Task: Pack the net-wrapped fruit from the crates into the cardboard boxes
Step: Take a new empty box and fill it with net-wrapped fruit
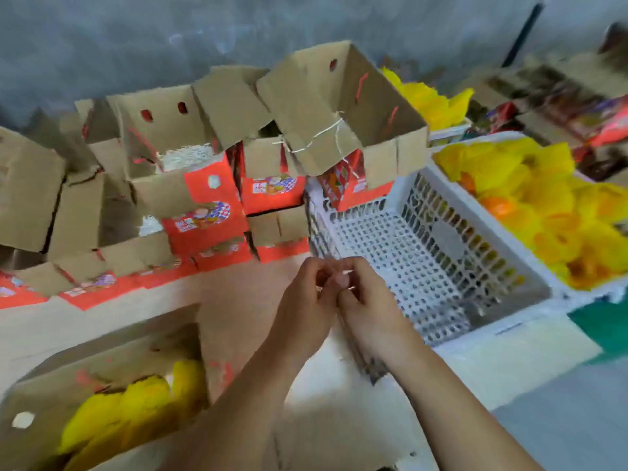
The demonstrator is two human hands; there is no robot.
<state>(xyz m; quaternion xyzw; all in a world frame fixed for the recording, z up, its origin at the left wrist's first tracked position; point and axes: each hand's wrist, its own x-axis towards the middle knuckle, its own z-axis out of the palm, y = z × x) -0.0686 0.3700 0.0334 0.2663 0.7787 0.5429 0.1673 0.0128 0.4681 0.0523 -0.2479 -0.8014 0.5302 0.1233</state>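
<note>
My left hand (307, 300) and my right hand (365, 302) meet in the middle of the view, fingers curled together around something small and thin; what it is cannot be made out through the blur. An open cardboard box (37, 382) at the bottom left holds several yellow net-wrapped fruits (136, 413). Just beyond my hands stands an empty white plastic crate (421, 253). To its right a second white crate (557, 287) is heaped with yellow net-wrapped fruit (530, 198).
Several open cardboard boxes with red printed sides (210, 185) are stacked along the grey wall, one tilted box (339, 107) on top. More yellow nets (428, 96) lie behind it. Flat cardboard and red packaging (577, 107) sit at the far right.
</note>
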